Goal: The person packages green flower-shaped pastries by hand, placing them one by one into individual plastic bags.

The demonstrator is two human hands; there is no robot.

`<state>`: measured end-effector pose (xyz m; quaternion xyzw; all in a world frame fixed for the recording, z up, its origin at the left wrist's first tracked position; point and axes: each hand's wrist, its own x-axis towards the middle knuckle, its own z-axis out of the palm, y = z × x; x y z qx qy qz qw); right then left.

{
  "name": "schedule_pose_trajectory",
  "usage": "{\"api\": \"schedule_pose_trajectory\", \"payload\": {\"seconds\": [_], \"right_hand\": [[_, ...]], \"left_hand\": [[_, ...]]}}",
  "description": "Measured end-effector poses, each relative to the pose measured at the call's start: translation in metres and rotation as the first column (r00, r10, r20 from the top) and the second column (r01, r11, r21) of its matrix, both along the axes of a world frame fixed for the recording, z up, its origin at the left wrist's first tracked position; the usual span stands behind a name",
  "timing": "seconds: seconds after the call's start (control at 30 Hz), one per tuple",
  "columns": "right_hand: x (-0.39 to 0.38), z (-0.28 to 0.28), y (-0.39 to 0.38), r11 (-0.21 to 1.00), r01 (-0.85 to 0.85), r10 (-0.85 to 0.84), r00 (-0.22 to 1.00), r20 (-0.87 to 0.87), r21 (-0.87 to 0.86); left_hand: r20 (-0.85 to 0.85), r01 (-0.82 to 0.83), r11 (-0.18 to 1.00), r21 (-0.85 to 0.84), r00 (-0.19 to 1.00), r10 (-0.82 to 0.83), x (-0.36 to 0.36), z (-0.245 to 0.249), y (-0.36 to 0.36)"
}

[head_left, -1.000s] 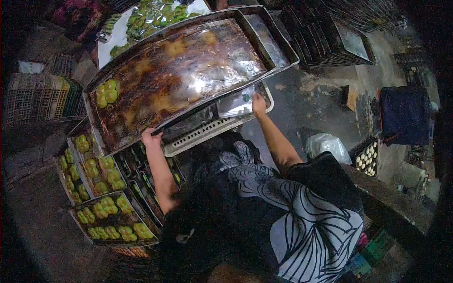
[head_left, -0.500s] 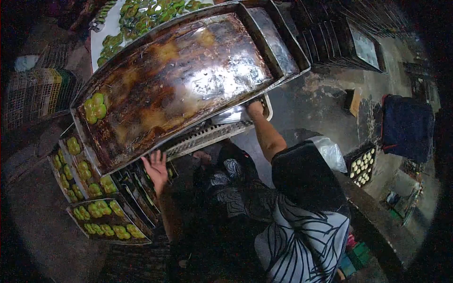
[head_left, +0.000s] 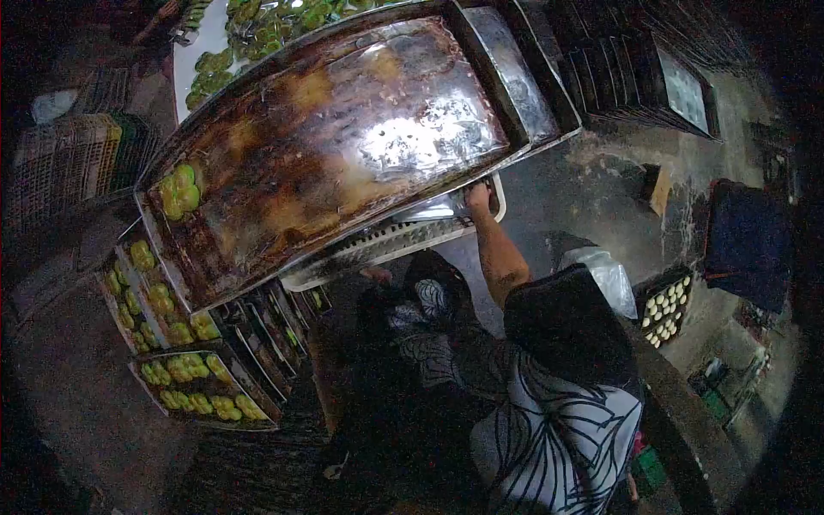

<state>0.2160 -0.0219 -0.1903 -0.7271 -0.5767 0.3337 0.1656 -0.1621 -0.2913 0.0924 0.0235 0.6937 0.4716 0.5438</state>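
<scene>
A large, browned metal baking tray (head_left: 343, 163) sits tilted across the upper middle, with one cluster of green-tinted buns (head_left: 179, 193) at its left end. Beneath its near edge is a white plastic crate (head_left: 386, 247) with slotted sides. My right hand (head_left: 479, 199) reaches to the crate's right end under the tray, fingers curled. What they grip is hidden. A shiny silver surface (head_left: 438, 209) shows beside that hand. I cannot see my left hand.
Trays of green buns (head_left: 184, 367) are stacked at lower left. Packaged green items (head_left: 283, 26) cover a white table beyond. Upright trays (head_left: 614, 81) stand at upper right, and pale dough balls (head_left: 665, 309) lie on a tray at right. Crates (head_left: 73, 163) are stacked at left.
My left hand, open below the tray's near edge before, has gone from sight. The right hand stays by the crate's end. The whole view has shifted slightly.
</scene>
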Motion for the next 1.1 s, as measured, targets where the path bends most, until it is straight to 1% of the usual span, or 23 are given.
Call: {"api": "schedule_pose_trajectory", "payload": {"seconds": [0.03, 0.07, 0.1, 0.17, 0.2, 0.23, 0.3, 0.33, 0.4, 0.5, 0.53, 0.57, 0.63, 0.67, 0.73, 0.77, 0.8, 0.83, 0.87, 0.9, 0.97, 1.03, 1.1], "right_hand": [[-0.004, 0.035, 0.002, 0.955, -0.276, 0.296, 0.902, 0.315, -0.108], [-0.018, 0.101, 0.004, 0.948, -0.271, 0.287, 0.955, 0.077, -0.168], [-0.018, 0.059, 0.003, 0.947, -0.274, 0.289, 0.954, 0.073, -0.170], [-0.011, 0.053, -0.001, 0.945, -0.306, 0.324, 0.851, 0.414, -0.113], [-0.005, 0.051, -0.002, 0.883, -0.450, 0.466, 0.816, 0.342, -0.132], [-0.008, 0.039, -0.009, 0.942, -0.317, 0.262, 0.901, 0.346, 0.112], [-0.021, 0.082, -0.001, 0.968, -0.153, 0.199, 0.952, 0.231, -0.200], [-0.027, 0.100, 0.002, 0.968, -0.155, 0.200, 0.953, 0.229, -0.200], [-0.040, 0.123, 0.005, 0.957, 0.081, -0.013, 0.972, 0.236, -0.278], [-0.046, 0.111, 0.008, 0.939, 0.203, -0.112, 0.944, 0.310, -0.278], [-0.034, 0.075, 0.009, 0.960, -0.063, 0.132, 0.961, 0.244, -0.272], [-0.026, 0.051, 0.012, 0.960, -0.053, 0.122, 0.963, 0.242, -0.273], [-0.006, 0.012, 0.023, 0.918, -0.396, 0.370, 0.864, 0.342, 0.005], [0.002, 0.000, 0.028, 0.822, -0.556, 0.463, 0.781, 0.420, 0.127], [0.011, -0.004, 0.027, 0.512, -0.805, 0.554, 0.575, 0.602, 0.299], [0.008, 0.032, 0.027, 0.518, -0.801, 0.536, 0.577, 0.616, 0.299], [0.012, 0.076, 0.020, 0.846, -0.502, 0.469, 0.860, 0.200, 0.177], [0.016, 0.129, 0.010, 0.975, -0.182, 0.156, 0.969, -0.191, -0.127], [0.019, 0.182, -0.002, 0.981, -0.146, 0.122, 0.977, -0.177, -0.124], [0.020, 0.237, -0.011, 0.987, -0.106, 0.086, 0.982, -0.166, -0.120], [0.021, 0.347, -0.021, 0.975, -0.172, 0.142, 0.970, -0.196, -0.142], [0.015, 0.402, -0.025, 0.939, -0.273, 0.157, 0.881, -0.446, -0.208], [-0.023, 0.462, -0.013, 0.816, -0.529, 0.325, 0.753, -0.572, -0.233]], "left_hand": [[-0.012, 0.033, 0.999, -0.013, 0.999, -0.033, -0.001, 0.000, -0.003], [-0.023, 0.066, 0.998, -0.024, 0.998, -0.066, -0.002, -0.003, -0.006], [-0.032, 0.097, 0.995, -0.034, 0.995, -0.098, -0.002, -0.002, -0.009], [-0.051, 0.157, 0.986, -0.054, 0.986, -0.159, -0.002, -0.003, -0.016], [-0.062, 0.184, 0.981, -0.066, 0.980, -0.189, -0.003, -0.002, -0.020], [-0.073, 0.213, 0.974, -0.078, 0.973, -0.219, -0.004, 0.001, -0.021], [-0.090, 0.272, 0.957, -0.099, 0.956, -0.281, -0.005, -0.001, -0.025], [-0.095, 0.303, 0.947, -0.109, 0.945, -0.313, -0.005, -0.002, -0.026], [-0.110, 0.368, 0.921, -0.129, 0.917, -0.383, -0.010, -0.002, -0.029], [-0.132, 0.468, 0.869, -0.159, 0.863, -0.489, -0.022, -0.002, -0.028], [-0.136, 0.503, 0.847, -0.170, 0.840, -0.525, -0.025, 0.001, -0.026], [-0.138, 0.538, 0.823, -0.183, 0.814, -0.564, -0.029, 0.004, -0.024], [-0.132, 0.605, 0.771, -0.200, 0.763, -0.633, -0.029, 0.002, -0.021], [-0.128, 0.637, 0.743, -0.204, 0.735, -0.666, -0.029, 0.000, -0.021], [-0.123, 0.706, 0.676, -0.213, 0.667, -0.735, -0.038, -0.002, -0.019], [-0.128, 0.737, 0.643, -0.206, 0.631, -0.765, -0.043, -0.006, -0.013], [-0.138, 0.765, 0.614, -0.192, 0.599, -0.789, -0.045, -0.014, -0.004], [-0.142, 0.792, 0.584, -0.179, 0.567, -0.812, -0.043, -0.017, 0.001], [-0.142, 0.817, 0.551, -0.171, 0.533, -0.834, -0.045, -0.032, 0.003], [-0.142, 0.825, 0.543, -0.153, 0.526, -0.839, -0.024, 0.013, 0.011], [-0.120, 0.862, 0.502, 0.065, 0.506, -0.854, 0.005, 0.092, 0.099], [-0.509, 0.901, 0.353, 0.251, 0.433, -0.744, 0.033, 0.121, 0.146], [-0.775, 0.894, 0.310, 0.325, 0.439, -0.454, 0.065, 0.166, 0.192]]}}
